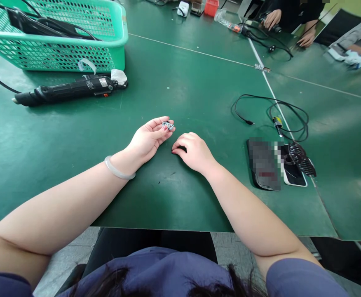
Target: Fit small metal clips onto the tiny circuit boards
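My left hand (149, 138) is turned palm up above the middle of the green table, with a pale bangle at its wrist. Its thumb and fingers hold a small cluster of silvery metal parts (167, 126), too small to name for certain. Just to the right, my right hand (194, 152) rests low near the table surface, thumb and index finger curled together in a pinch. Whatever may be between those fingertips is too small or hidden to make out. The two hands are close but apart.
At left, a black electric screwdriver (66, 90) lies before a green basket (118, 53). Two phones, one dark (264, 165) and one white-edged (294, 177), lie at right with a brown hair clip (301, 159) and a black cable (304, 119). Other people's hands (273, 19) work across the table.
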A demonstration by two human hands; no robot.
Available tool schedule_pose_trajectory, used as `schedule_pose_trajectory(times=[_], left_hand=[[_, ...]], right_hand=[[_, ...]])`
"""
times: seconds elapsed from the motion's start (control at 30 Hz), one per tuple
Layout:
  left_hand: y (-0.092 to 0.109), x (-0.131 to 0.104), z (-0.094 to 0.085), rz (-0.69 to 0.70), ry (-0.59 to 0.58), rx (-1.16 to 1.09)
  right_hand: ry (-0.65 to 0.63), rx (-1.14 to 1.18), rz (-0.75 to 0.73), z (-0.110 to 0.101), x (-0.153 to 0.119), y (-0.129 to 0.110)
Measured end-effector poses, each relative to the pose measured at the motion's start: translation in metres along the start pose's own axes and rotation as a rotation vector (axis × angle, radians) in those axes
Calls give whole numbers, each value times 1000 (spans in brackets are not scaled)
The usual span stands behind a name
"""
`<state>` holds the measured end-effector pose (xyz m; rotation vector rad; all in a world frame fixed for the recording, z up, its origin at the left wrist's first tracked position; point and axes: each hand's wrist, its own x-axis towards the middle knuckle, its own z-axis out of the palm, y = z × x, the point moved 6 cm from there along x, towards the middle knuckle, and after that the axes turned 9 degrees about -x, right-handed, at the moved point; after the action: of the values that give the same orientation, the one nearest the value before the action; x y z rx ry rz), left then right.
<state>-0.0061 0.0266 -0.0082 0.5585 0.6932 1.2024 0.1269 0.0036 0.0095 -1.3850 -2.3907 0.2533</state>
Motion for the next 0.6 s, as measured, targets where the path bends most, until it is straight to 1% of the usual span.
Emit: schedule_pose_trajectory(times=[0.07,0.1,0.23,0.3,0.43,0.6], left_hand=[[0,0,0,9,-6,15],[0,0,1,13,-8,23],[1,-2,6,19,-28,80],[1,-3,8,29,-45,112],[0,-4,11,54,-91,155],[0,-5,13,76,-139,198]], right_hand=[[17,11,1,-2,1,-1],[57,29,7,-5,0,-1],[300,93,102,-24,-5,3],[368,98,145,-30,-7,5],[412,115,169,-32,-10,5],[435,82,154,-31,-11,3]])
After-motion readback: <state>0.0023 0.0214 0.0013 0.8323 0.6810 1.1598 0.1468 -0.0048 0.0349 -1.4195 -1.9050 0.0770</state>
